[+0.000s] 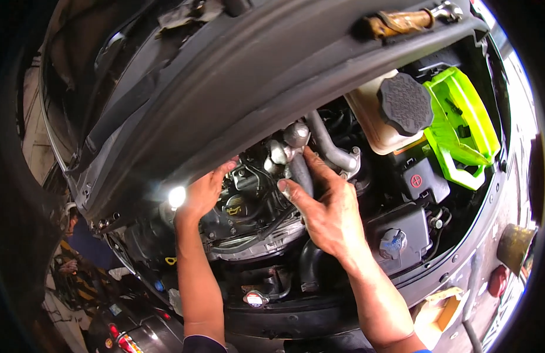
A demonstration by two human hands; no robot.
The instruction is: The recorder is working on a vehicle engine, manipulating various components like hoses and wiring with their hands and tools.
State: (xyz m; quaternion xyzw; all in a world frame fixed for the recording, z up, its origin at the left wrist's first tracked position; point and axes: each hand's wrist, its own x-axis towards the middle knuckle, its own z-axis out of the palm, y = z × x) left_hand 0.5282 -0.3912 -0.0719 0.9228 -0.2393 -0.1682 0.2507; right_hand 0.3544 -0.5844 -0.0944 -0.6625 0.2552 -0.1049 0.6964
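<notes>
My right hand (334, 220) closes around a thick dark rubber hose (300, 169), its thumb on the near side and its index finger along the far side. At the hose's upper end is a silvery metal fitting (296, 135) with rounded lobes. To the right, a curved grey metal pipe (328, 144) runs down to a bolted flange. My left hand (205, 191) reaches over the black engine cover (237, 209), fingers stretched out towards the middle; no object shows in it. The dark panel edge partly covers its far side.
A bright green tray (487, 126) with small parts sits at the right, beside a beige reservoir with a black cap (405, 105). A wooden-handled ratchet (410, 22) lies on the panel above. A bright lamp (177, 196) shines beside my left wrist. Another person (87, 238) is far left.
</notes>
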